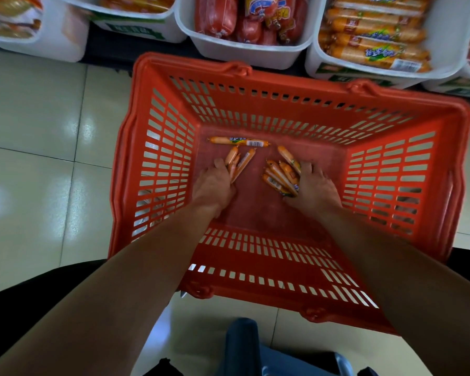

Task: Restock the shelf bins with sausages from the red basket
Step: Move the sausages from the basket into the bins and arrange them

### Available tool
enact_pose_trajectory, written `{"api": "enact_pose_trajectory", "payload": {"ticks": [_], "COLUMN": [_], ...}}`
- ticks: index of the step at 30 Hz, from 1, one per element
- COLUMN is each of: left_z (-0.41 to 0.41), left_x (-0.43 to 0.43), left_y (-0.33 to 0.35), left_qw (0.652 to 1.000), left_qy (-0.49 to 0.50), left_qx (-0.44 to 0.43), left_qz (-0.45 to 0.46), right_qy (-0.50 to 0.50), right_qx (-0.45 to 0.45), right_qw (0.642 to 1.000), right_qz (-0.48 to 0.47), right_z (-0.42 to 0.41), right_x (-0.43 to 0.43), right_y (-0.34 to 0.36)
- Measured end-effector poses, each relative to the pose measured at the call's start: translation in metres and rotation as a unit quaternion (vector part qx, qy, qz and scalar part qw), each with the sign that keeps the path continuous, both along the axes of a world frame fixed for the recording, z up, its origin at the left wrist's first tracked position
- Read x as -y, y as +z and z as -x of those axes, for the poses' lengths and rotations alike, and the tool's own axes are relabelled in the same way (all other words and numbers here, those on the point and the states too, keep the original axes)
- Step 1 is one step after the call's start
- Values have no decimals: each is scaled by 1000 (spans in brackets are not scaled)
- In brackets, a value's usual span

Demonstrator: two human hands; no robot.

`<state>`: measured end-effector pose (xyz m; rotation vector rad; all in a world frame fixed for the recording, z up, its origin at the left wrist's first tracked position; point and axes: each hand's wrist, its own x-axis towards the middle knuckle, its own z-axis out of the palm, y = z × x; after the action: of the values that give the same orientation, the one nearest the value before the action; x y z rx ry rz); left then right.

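The red basket [158, 147] sits on the floor below the shelf bins. Both my hands are down at its bottom. My left hand [213, 185] grips a few small orange sausages [238, 162] that stick out past my fingers. My right hand [314, 187] holds a bunch of several small orange sausages [281, 176]. One longer orange sausage [239, 141] lies loose on the basket floor beyond my hands. Above, a white bin [442, 39] holds orange sausages [375, 36], and another white bin [244, 54] holds red sausages [220, 19].
More white bins [65, 36] with packets line the shelf to the left, and one more shows at the far right edge. Glossy cream floor tiles [38, 118] lie left of the basket. My knee in blue jeans [244, 346] is at the bottom.
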<state>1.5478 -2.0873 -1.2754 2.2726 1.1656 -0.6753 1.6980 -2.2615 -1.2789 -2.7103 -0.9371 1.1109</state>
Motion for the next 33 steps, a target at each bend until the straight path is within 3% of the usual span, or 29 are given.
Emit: {"api": "enact_pose_trajectory", "payload": {"ticks": [10, 20, 26, 33], "left_z": [-4, -5, -10, -9], "left_x": [-11, -8, -7, -3], "left_y": [5, 41, 101, 203], "left_qw": [984, 981, 985, 980], "left_qy": [132, 87, 57, 32], "left_qx": [37, 54, 83, 156], "left_qz": [117, 164, 140, 122], "right_qy": [-15, -94, -59, -14], "right_qx": [-52, -146, -126, -92], "right_qw": [998, 984, 989, 989], "right_qz": [-4, -38, -57, -116], "right_z": [4, -4, -19, -38], "right_x": [-9, -9, -10, -13], "right_y": [7, 29, 82, 200]}}
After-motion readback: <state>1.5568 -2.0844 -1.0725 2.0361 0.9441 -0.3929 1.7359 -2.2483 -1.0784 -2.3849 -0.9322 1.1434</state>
